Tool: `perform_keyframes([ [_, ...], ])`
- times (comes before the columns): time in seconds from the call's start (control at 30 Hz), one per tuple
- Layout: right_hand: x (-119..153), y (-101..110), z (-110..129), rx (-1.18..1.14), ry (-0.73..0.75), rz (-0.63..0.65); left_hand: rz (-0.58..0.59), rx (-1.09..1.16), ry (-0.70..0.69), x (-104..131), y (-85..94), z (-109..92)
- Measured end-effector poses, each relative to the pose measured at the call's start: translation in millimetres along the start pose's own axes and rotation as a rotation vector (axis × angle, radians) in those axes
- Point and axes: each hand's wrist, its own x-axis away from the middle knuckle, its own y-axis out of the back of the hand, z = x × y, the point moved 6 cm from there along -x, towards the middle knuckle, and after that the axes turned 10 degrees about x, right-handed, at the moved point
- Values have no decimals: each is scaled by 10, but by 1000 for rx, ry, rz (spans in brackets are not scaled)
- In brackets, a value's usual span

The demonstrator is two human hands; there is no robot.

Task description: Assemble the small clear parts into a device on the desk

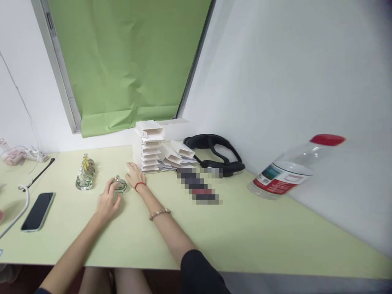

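Note:
My left hand (107,201) rests on the pale yellow table, its fingers curled round the near left side of a small clear glass bottle (121,185). My right hand (134,174) is just beyond and right of that bottle, beside the stack of white boxes (150,149); its fingertips are near a small item that I cannot make out. A row of glass bottles (85,181), some with yellowish parts, stands to the left. Open white boxes (174,155) lie against the right side of the stack.
A phone (38,211) and a white cable (24,204) lie at the left. Behind the boxes, to the right, is a black headset strap (226,165). A large plastic bottle with a red cap (284,173) stands tilted in view by the wall. The table's front edge (153,267) runs below my arms.

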Motion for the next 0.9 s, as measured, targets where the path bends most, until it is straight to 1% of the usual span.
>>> perform_keyframes([
  [0.1,21,30,-24,-25,-22,-32,-39,-37,11,-11,29,38],
  [0.2,49,49,-44,-116,-46,-59,-88,-39,17,-32,67,109],
  [0.3,98,54,-43,-221,-52,-104,-134,5,64,-38,71,195],
  [0.4,191,76,-36,-275,-39,-142,-104,94,124,-29,15,269],
  [0.47,257,101,-38,-269,-28,-145,-85,139,170,-33,-16,310],
  [0.57,313,133,-59,-242,-24,-139,-142,176,217,-99,-7,357],
  [0.67,307,125,-39,-224,29,-122,-199,204,162,-239,-6,356],
  [0.73,291,89,-7,-184,71,-77,-219,198,102,-327,-22,352],
  [0.8,282,64,15,-137,85,-43,-228,178,56,-382,-40,355],
  [0.9,277,69,42,-92,86,-23,-218,168,27,-408,-55,360],
])
